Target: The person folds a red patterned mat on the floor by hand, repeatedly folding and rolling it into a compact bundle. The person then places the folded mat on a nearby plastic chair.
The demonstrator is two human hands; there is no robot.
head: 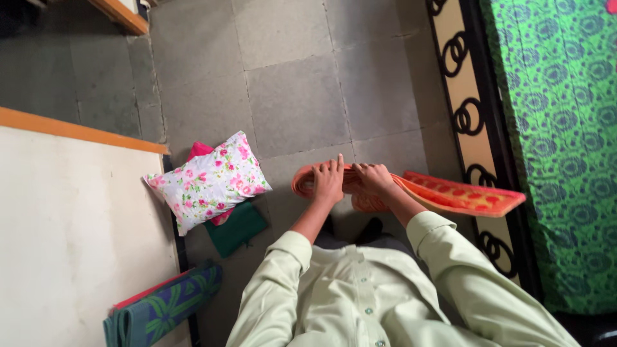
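Observation:
An orange patterned mat (pixel 463 195), partly rolled or folded, lies across the grey tiled floor in front of me. My left hand (pixel 329 182) presses flat on its bundled left end, fingers spread. My right hand (pixel 373 179) rests next to it on the same bundle, fingers curled over the mat's edge. The flat end of the mat stretches out to the right toward the bed frame. My pale green sleeves and shirt fill the bottom of the view.
A white pillow with pink flowers (pixel 209 181) lies on a pink and a dark green cloth (pixel 239 229) at left. A folded blue-green mat (pixel 164 308) leans by a cream panel (pixel 71 231). A bed with green patterned cover (pixel 559 128) and black ringed frame (pixel 469 115) stands at right.

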